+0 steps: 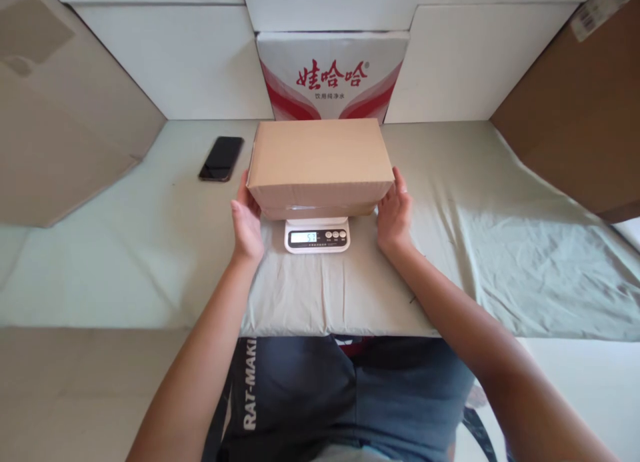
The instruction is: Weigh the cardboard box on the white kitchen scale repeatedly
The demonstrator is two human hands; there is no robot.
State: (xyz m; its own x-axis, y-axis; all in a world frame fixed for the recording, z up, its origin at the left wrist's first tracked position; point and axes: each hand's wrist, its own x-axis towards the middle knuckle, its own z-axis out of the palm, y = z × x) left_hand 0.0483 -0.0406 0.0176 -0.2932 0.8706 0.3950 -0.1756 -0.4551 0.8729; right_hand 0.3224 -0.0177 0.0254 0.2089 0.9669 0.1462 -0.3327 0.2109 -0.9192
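Note:
A brown cardboard box (320,152) sits on or just above a small white digital kitchen scale (318,250); its underside hides the weighing plate, so I cannot tell how much it rests there. The lit display seems to read 57. My left hand (247,225) grips the box's left side, its fingers partly hidden behind the edge. On the opposite side my right hand (396,215) holds the lower right corner, with some fingers tucked out of sight.
A black smartphone (221,159) lies left of the box on the pale green cloth (125,269). Behind stands a white and red printed carton (333,49) against white panels (170,62). Large cardboard pieces stand at the left (75,115) and right (580,109).

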